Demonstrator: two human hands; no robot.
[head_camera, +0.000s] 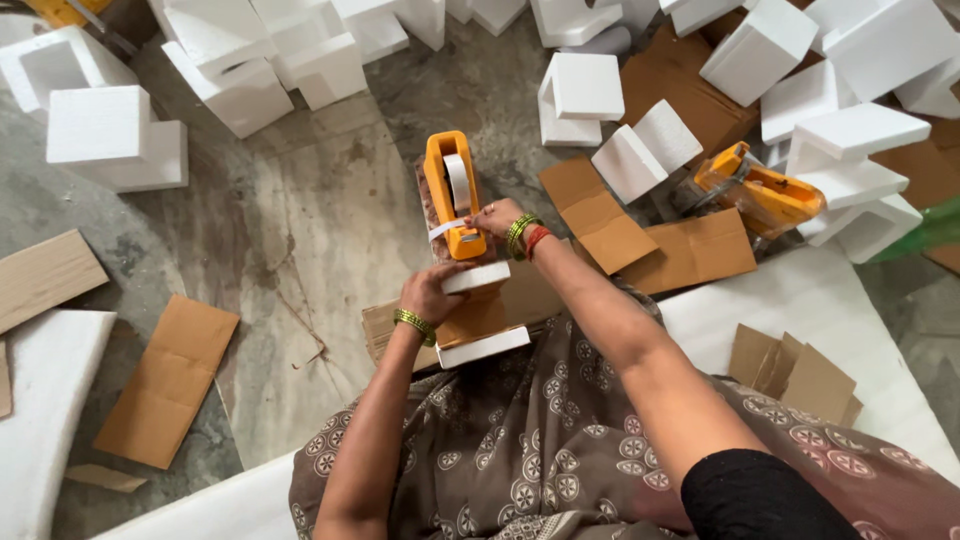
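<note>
White foam blocks (240, 85) and cardboard pieces (168, 380) lie scattered over the stone floor (330, 210). A foam-and-cardboard bundle (478, 315) rests at the person's lap. The left hand (428, 292) presses fingers closed on it. The right hand (497, 218) grips the orange tape dispenser (452, 195) on the bundle's far end. A second dispenser (760, 195) lies well apart.

Green bangles (414, 325), brown patterned dress (520, 440), black sleeve (760, 495)

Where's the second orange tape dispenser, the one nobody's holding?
In the head view, the spare orange tape dispenser lies upper right on the floor, among white foam blocks, just above a brown cardboard sheet.
</note>
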